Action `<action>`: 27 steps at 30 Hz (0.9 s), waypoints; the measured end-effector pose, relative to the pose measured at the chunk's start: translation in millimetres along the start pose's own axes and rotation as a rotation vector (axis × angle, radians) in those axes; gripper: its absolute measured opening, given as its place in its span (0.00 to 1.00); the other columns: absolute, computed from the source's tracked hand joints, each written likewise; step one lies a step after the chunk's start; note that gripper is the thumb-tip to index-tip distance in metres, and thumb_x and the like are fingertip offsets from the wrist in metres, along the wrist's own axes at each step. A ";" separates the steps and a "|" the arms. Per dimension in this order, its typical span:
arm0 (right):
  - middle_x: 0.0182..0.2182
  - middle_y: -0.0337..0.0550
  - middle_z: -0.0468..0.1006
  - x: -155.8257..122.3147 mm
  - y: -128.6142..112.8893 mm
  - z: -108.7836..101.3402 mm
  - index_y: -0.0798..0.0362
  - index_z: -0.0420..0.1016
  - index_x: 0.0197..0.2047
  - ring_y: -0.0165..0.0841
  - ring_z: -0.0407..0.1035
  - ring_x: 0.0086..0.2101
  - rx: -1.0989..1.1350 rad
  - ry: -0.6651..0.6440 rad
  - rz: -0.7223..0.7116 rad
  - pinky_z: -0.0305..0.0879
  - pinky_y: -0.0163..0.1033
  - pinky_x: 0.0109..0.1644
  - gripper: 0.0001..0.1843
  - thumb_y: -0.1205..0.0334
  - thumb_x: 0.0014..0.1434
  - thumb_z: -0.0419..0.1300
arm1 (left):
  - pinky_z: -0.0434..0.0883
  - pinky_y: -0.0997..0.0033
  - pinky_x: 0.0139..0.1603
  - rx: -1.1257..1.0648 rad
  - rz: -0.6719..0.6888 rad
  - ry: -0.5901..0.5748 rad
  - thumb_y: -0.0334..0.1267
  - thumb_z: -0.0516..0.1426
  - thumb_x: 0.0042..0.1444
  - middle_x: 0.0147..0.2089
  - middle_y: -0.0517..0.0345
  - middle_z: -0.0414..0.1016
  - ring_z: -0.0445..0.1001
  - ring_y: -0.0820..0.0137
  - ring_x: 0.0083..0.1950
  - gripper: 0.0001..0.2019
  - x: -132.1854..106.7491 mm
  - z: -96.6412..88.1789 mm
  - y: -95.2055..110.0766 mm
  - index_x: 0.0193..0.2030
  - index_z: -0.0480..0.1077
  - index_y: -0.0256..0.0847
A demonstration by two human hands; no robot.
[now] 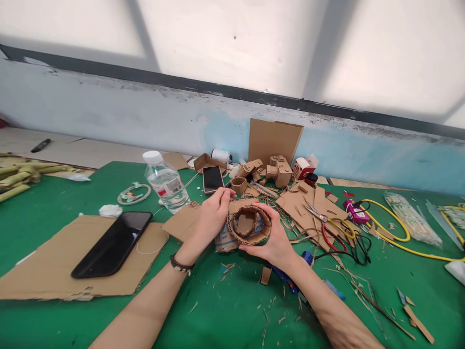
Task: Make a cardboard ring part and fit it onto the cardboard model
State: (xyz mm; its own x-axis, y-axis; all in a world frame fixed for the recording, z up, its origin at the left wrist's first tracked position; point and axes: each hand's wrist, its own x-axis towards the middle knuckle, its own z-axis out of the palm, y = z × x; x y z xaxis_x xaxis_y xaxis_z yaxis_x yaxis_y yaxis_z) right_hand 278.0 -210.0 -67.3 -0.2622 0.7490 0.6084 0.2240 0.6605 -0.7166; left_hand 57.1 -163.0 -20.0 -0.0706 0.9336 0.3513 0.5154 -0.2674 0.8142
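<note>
Pointing its round brown corrugated-cardboard tube (260,234) at us, the blue-printed cardboard box (223,238) sits clasped: right hand (275,238) nearer the tube, left hand (215,209) upper-left!

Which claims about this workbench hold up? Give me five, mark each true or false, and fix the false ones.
1. The left hand and right hand are both on the cardboard piece with a round opening. True.

2. The larger black phone lies directly on the green tabletop. False: it lies on a flat cardboard sheet.

3. The clear bottle has its white cap on. True.

4. The scissors are held in the right hand. False: they lie among cardboard scraps, with no hand on them.

5. A dark bracelet circles the right wrist. False: it is on the left wrist.
</note>
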 end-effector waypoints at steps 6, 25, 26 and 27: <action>0.74 0.52 0.71 1.4 -1.1 -3.6 0.38 0.57 0.79 0.51 0.70 0.72 0.023 0.019 -0.022 0.68 0.58 0.79 0.59 0.51 0.54 0.85 | 0.73 0.54 0.62 -0.077 -0.025 -0.125 0.58 0.53 0.73 0.62 0.50 0.83 0.81 0.53 0.61 0.22 7.6 -5.1 -17.2 0.59 0.75 0.46; 0.74 0.49 0.71 -0.1 -2.3 4.1 0.34 0.56 0.80 0.51 0.70 0.73 -0.014 0.118 -0.062 0.70 0.57 0.79 0.59 0.53 0.55 0.84 | 0.74 0.59 0.52 -0.031 0.126 0.137 0.53 0.59 0.72 0.51 0.52 0.85 0.82 0.57 0.52 0.16 1.9 -0.5 -6.7 0.49 0.79 0.44; 0.74 0.49 0.71 -0.3 -1.7 4.6 0.34 0.56 0.80 0.51 0.70 0.72 -0.014 0.115 -0.062 0.70 0.57 0.79 0.59 0.53 0.55 0.84 | 0.74 0.60 0.51 -0.036 0.112 0.128 0.54 0.59 0.72 0.50 0.52 0.86 0.82 0.57 0.51 0.16 1.5 -0.8 -6.2 0.48 0.80 0.44; 0.74 0.49 0.71 -0.5 -1.1 5.3 0.34 0.56 0.80 0.51 0.70 0.72 -0.012 0.112 -0.066 0.70 0.56 0.78 0.59 0.53 0.55 0.84 | 0.74 0.60 0.50 -0.036 0.098 0.121 0.55 0.58 0.73 0.49 0.53 0.86 0.82 0.58 0.50 0.17 1.0 -1.1 -5.7 0.47 0.80 0.44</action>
State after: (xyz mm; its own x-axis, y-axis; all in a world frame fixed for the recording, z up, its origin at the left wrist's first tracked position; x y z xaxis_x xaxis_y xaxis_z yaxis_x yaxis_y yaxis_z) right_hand 273.0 -211.3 -68.6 -0.1705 0.7048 0.6886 0.2214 0.7084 -0.6702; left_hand 53.1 -160.9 -23.7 -0.1249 0.8675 0.4815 0.4939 -0.3666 0.7885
